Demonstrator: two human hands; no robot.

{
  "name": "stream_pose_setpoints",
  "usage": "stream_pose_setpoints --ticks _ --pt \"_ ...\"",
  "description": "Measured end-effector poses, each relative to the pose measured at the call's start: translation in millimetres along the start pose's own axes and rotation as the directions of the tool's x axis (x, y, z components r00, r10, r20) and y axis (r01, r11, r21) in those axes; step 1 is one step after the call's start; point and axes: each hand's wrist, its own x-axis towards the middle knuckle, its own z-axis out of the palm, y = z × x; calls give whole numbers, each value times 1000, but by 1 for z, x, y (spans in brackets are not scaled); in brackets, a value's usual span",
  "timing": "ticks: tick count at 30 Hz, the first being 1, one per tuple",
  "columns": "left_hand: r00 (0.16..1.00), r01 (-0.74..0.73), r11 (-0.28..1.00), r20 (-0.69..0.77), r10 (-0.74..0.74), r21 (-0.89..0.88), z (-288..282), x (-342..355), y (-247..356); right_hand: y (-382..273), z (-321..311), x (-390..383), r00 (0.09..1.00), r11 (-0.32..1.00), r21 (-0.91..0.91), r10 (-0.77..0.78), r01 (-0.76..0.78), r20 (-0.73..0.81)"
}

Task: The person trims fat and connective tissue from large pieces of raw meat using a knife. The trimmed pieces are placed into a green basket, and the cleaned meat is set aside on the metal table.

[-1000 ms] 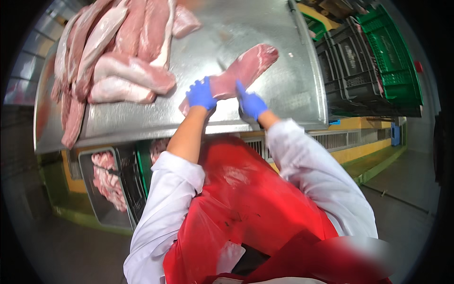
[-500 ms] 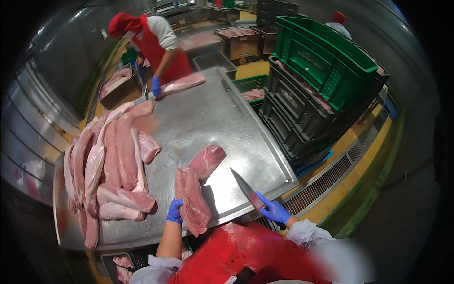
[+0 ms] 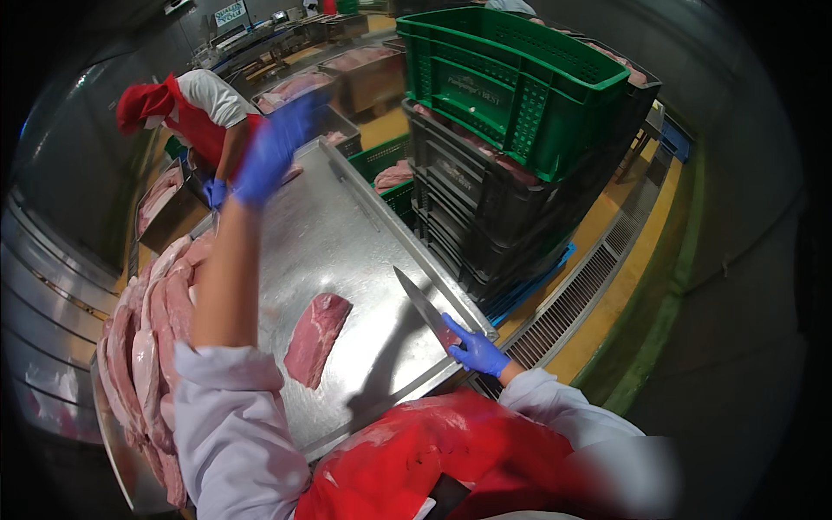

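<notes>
My left hand, in a blue glove, is raised high over the far left part of the metal table. Motion blurs it, but its fingers look stretched out, and no meat shows in it. In my right hand, also gloved in blue, is a knife, held by the handle above the table's right edge with the blade pointing away and to the left. Between my arms a single cut of raw meat lies flat on the metal. Long strips of meat are heaped at the left, partly hidden by my left arm.
Beyond the table's right edge rises a stack of black crates topped by a green crate. A lower green crate holds meat. A co-worker in a red apron leans over the far left end. Meat-filled metal bins stand behind.
My left hand has swung up and away from the near table edge. The meat it held there is gone from that spot. The view has shifted right; the knife stays in my right hand.
</notes>
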Motion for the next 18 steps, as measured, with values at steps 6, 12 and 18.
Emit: stream_pose_setpoints --ticks 6,12,18 --pt "108 683 427 497 -861 592 174 -405 33 27 -9 -27 995 995 -15 97 -97 9" --pt "-46 998 -21 419 -907 64 162 -506 -1 37 -22 -25 982 979 77 185 -188 43" --pt "372 537 -264 505 -779 -802 172 -400 53 54 -21 -11 990 974 193 133 -122 -49"
